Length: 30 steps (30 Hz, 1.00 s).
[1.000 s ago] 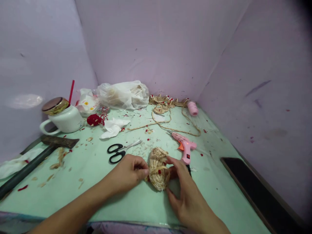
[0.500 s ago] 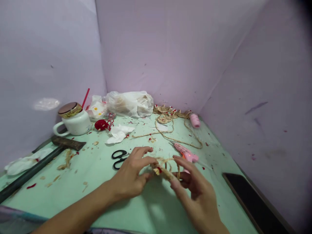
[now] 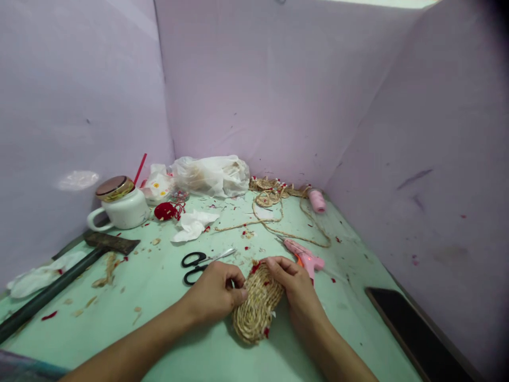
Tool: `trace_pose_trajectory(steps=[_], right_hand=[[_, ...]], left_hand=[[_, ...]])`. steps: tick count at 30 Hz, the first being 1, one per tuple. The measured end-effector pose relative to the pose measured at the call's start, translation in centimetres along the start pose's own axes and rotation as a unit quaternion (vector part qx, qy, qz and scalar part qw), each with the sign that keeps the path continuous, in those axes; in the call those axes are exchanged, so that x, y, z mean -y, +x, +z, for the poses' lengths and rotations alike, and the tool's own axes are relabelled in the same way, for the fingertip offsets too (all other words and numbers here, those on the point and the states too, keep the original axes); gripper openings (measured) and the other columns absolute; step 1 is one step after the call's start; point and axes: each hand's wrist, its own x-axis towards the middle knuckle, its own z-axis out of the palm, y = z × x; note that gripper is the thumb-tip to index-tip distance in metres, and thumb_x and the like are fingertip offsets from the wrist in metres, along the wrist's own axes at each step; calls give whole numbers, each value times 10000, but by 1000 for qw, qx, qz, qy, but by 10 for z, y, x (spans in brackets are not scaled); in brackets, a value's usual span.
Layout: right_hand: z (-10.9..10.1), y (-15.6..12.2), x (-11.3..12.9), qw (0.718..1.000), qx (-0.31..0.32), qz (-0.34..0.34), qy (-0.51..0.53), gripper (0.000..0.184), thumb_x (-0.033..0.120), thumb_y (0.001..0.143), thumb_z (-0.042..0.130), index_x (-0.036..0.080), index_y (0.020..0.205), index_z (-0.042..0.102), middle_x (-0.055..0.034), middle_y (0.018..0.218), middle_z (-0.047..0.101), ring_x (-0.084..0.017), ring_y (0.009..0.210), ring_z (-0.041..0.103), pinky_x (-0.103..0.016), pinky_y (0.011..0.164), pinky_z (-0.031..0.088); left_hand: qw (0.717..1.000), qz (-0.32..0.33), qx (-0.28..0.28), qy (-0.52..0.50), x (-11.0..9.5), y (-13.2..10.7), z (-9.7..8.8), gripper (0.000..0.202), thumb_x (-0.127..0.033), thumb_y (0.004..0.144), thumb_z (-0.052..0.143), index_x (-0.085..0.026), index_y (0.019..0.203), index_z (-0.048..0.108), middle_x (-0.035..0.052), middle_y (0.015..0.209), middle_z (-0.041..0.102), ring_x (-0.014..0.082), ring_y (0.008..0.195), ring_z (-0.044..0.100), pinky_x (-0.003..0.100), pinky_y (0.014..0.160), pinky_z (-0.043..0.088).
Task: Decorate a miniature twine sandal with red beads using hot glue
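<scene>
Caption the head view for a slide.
Left hand and right hand hold a tan oval rope piece near black-handled scissors.

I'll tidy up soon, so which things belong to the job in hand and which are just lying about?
Belongs, it seems:
coiled oval piece, in left hand and right hand
pink glue gun
scissors
loose cord

Likely just lying about:
white mug
hammer
plastic bag
dark flat slab

Before you, pale green tabletop [image 3: 155, 270]. Lilac-grey walls enclose you on three sides: left wall [image 3: 79, 90] with shiny patch [image 3: 78, 180], back wall [image 3: 258, 85] beyond far edge, smudged right wall [image 3: 441, 132] along right edge. Bright strip [image 3: 385, 2] tops back wall.
</scene>
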Motion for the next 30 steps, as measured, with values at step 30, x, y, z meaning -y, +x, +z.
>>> trace_pose_trajectory(steps=[30], right_hand=[[-10, -8, 20, 987, 75, -59, -131, 316, 356, 578, 723, 113, 776, 679, -68, 722, 667, -167, 648, 564, -295, 629, 428]], left_hand=[[981, -20, 11, -194, -2, -5, 5, 327, -417, 633, 646, -98, 590, 588, 37, 542, 581, 118, 499, 489, 223, 473, 356]])
